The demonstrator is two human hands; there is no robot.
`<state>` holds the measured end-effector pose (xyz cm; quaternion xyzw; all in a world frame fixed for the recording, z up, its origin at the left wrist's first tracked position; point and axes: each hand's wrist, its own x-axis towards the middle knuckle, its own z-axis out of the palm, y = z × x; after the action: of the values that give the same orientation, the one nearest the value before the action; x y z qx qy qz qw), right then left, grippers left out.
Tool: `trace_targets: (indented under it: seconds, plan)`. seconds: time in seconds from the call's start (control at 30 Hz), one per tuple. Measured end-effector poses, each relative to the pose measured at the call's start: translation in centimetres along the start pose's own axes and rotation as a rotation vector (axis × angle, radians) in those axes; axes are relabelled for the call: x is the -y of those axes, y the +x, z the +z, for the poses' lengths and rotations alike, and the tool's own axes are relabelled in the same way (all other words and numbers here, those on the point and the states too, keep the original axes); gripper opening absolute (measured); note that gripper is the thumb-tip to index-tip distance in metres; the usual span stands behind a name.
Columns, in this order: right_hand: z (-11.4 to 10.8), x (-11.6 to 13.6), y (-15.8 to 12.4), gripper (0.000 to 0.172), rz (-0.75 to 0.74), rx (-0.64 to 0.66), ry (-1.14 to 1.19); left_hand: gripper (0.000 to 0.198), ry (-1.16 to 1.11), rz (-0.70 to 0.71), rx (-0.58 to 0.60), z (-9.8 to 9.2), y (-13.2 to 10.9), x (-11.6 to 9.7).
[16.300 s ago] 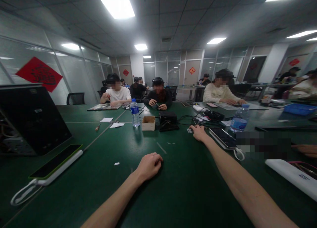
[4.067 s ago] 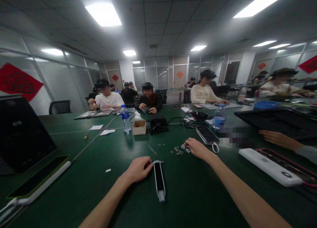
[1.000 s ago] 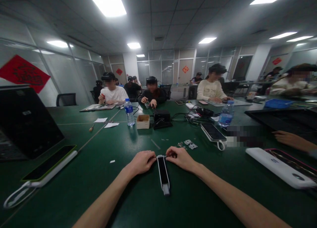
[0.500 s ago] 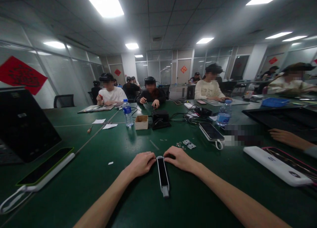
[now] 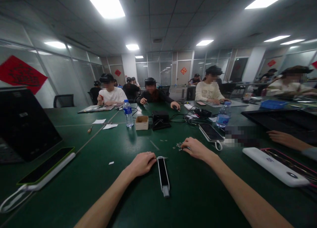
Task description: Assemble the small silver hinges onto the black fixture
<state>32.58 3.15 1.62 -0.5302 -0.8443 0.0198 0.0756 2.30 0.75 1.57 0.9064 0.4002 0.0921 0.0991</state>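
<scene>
A narrow black strip-shaped device with a white frame (image 5: 163, 175) lies lengthwise in front of me, its grey end toward me. My left hand (image 5: 143, 162) is closed, thumb and fingers pinched together at the far left end of the device; whatever is between them is hidden. A thin, short piece (image 5: 166, 158) sticks out from the device's far right side. My right hand (image 5: 195, 148) is farther off to the right, closed, its fingertips down at several small metal parts (image 5: 178, 146). What it pinches there, if anything, is hidden.
Beyond lie a small open box (image 5: 142, 123), a black device (image 5: 160, 120), water bottles (image 5: 128, 113) and cables. A phone with a strap (image 5: 211, 132) sits to the right, near a white power bank (image 5: 274, 167). Another person's hand (image 5: 284, 138) rests far right. Co-workers sit opposite.
My right hand has left the device's far end and moved right and away from me, onto the small metal parts. My left hand has stayed at the device.
</scene>
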Motion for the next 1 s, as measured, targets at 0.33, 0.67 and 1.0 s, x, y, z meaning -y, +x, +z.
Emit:
trace_targets:
  seconds: [0.33, 0.67, 1.0]
  plan:
    - [0.6, 0.8, 0.3, 0.024, 0.051, -0.055, 0.037, 0.018, -0.005, 0.014, -0.007, 0.2, 0.0, 0.2]
    - [1.4, 5.0, 0.4, 0.022, -0.095, -0.136, 0.407, 0.018, 0.024, 0.011, -0.007, 0.0, 0.1, 0.0]
    - [2.2, 6.8, 0.3, 0.017, -0.173, -0.135, 0.506, 0.019, 0.059, 0.046, -0.051, 0.8, 0.3, 0.6]
